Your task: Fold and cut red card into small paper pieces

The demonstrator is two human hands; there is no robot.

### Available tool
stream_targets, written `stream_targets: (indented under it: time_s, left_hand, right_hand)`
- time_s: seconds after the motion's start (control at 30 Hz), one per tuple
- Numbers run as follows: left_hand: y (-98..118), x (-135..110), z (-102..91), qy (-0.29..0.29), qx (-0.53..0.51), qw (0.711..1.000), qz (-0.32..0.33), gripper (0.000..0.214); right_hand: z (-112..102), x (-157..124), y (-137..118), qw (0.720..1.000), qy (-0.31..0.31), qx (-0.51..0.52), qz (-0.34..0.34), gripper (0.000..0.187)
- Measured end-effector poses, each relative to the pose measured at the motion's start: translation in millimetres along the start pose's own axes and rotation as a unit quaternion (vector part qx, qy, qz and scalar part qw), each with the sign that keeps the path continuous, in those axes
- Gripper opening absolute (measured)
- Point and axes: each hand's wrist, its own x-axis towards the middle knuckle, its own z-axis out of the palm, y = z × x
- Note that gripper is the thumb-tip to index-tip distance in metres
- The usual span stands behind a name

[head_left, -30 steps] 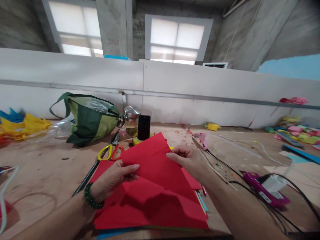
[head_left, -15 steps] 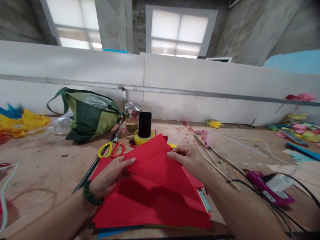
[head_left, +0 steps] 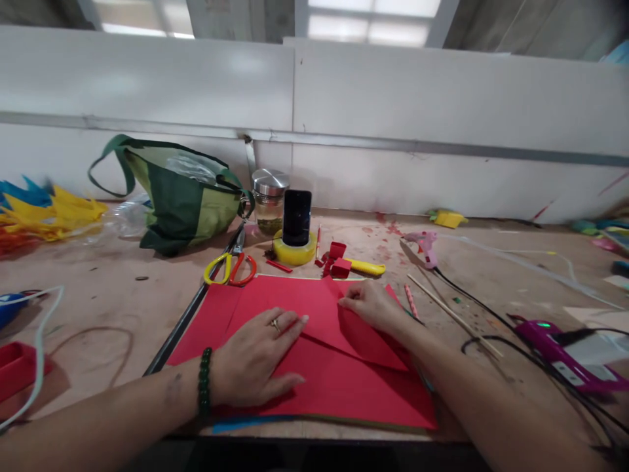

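Red paper sheets [head_left: 363,396] lie stacked at the table's front edge, with a strip of blue paper [head_left: 248,425] poking out below. My left hand [head_left: 258,357], wearing a ring and a green bead bracelet, rests flat on the red paper with fingers spread. On the right side of the stack, my right hand [head_left: 371,305] pinches a loose red sheet [head_left: 322,321], whose lower edge slants across the paper beneath. Scissors [head_left: 230,269] with one yellow and one red handle touch the stack's far left. Behind it are a yellow cutter [head_left: 366,267] and small red paper pieces [head_left: 338,260].
A phone [head_left: 297,219] leans upright in a tape roll [head_left: 295,250], before a lidded glass jar [head_left: 269,203]. Further left stands a green bag [head_left: 191,203]. To the right are a pink glue gun [head_left: 425,248], a thin stick [head_left: 452,314] and a purple power strip [head_left: 555,354] with cables.
The raised red sheet has come down onto the stack. My left hand went from gripping its edge to lying flat on it. The view has tilted downward.
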Motion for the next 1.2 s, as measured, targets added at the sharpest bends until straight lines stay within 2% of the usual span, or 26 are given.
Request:
stream_targets:
  time_s: [0.07, 0.17, 0.27, 0.37, 0.67, 0.83, 1.2]
  left_hand:
    - [2, 1, -1.1, -0.027, -0.02, 0.999, 0.001, 0.081]
    - [9, 9, -3.1, -0.046, -0.057, 0.997, 0.037, 0.092]
    - [20, 22, -2.2, -0.054, -0.1, 0.99, 0.081, 0.096]
    - [27, 32, 0.2, -0.058, -0.122, 0.986, 0.093, 0.099]
    - [18, 21, -1.6, -0.083, -0.1, 0.991, 0.041, 0.1]
    - [12, 9, 0.1, -0.073, -0.063, 0.995, -0.006, 0.097]
    - [1, -7, -3.7, -0.047, 0.001, 0.995, -0.093, 0.107]
  right_hand:
    - [0, 1, 0, 1.0, -0.003, -0.008, -0.001, 0.023]
    - [0, 2, 0, 1.0, -0.008, -0.016, -0.004, 0.022]
    - [0, 1, -1, 1.0, -0.01, -0.026, -0.009, 0.023]
    - [0, 0, -1, 0.999, -0.01, -0.039, -0.014, 0.023]
    - [-1, -6, -3, 0.998, -0.005, -0.065, -0.023, 0.024]
    - [-4, -7, -7, 0.997, -0.009, -0.07, -0.018, 0.022]
    - [-3, -5, -1, 0.996, -0.022, -0.078, -0.028, 0.024]
